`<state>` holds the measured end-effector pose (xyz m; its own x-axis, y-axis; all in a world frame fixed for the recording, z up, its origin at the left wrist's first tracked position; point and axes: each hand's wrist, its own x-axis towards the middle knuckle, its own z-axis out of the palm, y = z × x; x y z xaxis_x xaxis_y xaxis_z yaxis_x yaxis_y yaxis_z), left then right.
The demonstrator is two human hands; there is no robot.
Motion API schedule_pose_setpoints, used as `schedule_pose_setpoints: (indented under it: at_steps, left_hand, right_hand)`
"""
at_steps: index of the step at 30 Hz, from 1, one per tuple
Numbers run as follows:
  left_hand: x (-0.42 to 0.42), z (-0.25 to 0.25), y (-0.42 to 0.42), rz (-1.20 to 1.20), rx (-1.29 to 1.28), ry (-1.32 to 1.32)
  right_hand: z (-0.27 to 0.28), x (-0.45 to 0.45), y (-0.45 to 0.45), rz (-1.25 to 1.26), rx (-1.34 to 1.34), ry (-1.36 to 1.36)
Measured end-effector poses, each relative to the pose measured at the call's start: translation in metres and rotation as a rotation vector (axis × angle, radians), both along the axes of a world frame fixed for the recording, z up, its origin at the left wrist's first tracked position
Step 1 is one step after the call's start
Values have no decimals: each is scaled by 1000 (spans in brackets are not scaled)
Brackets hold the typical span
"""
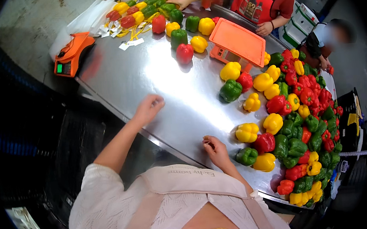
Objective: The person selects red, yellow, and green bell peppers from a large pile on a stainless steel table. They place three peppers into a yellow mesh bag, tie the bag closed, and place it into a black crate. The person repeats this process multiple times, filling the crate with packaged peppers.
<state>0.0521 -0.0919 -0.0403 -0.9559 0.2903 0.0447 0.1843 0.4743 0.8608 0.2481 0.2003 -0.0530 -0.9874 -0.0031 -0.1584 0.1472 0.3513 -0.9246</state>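
Observation:
My left hand (149, 108) is over the near edge of the steel table (177, 118), its fingers loosely curled and nothing visible in them. Farther right, my right hand (217, 150) is also loosely curled above the tabletop, with no held thing showing. The nearest peppers to it are a yellow bell pepper (247, 132) and a green bell pepper (247, 156), both apart from the hand. Beside them lie a red bell pepper (264, 142) and another yellow bell pepper (265, 162). A loose group with a green bell pepper (230, 90) sits farther back.
A large pile of mixed peppers (309, 117) covers the right end. An orange scale (237, 40) stands at the far side, near a co-worker in a red apron (252, 4). Bagged peppers (137, 14), yellow ties (138, 29) and an orange taping device (74, 55) are at the left.

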Motion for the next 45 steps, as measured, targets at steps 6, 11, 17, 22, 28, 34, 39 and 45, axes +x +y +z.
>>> schedule_pose_setpoints:
  at_steps: [6,11,17,22,28,34,39,45]
  left_hand:
    - [-208,0,33,-27,-16,57]
    - [-328,2,103,11,20,131]
    - [-347,-26,121,-21,99,198]
    - [-326,-21,106,-90,126,134]
    - [-180,-22,77,-140,116,250]
    - [-93,-25,53,-326,77,211]
    - [-206,6,13,-208,-32,185]
    - [-392,-63,-54,238,-705,420]
  right_hand:
    - [29,-101,-12,-132,288,91]
    - [37,-284,-5,-53,577,466]
    - [1,-482,11,-244,795,442]
    - [-24,-492,18,-271,689,127]
    - [-18,-324,-23,-262,787,208]
    - [6,-231,-51,-342,790,34]
    - [36,-229,-44,-253,848,-91]
    - [57,-203,-48,-301,783,34]
